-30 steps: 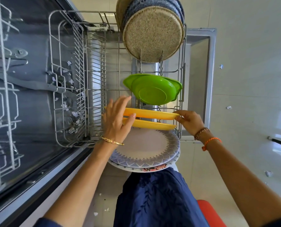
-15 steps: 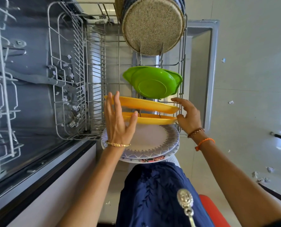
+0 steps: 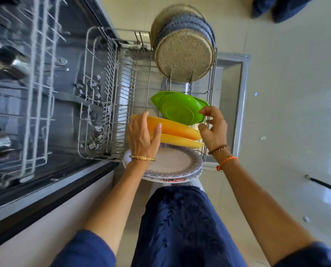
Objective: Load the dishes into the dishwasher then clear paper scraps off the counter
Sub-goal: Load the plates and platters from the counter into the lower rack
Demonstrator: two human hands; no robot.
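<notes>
Left hand point(image 3: 141, 134) is wrapped over the near end of the upper orange plate point(image 3: 177, 128), thumb hooked round its edge, so it's gripping that one. Right hand point(image 3: 213, 130) is just off the plates' far end with loosely curled fingers, holding nothing, fingertips right at the rim of the green bowl point(image 3: 180, 108). So we're in the loading step: the lower rack point(image 3: 103, 93) already has speckled plates point(image 3: 184, 56) at the back, then the bowl, two orange plates, and patterned plates point(image 3: 172, 162) nearest. Next move, I'd guess, is seating the orange plate squarely between the tines so it stands without leaning on the bowl. Paper scraps point(image 3: 95, 132) sit in the side basket; the counter isn't in view.
</notes>
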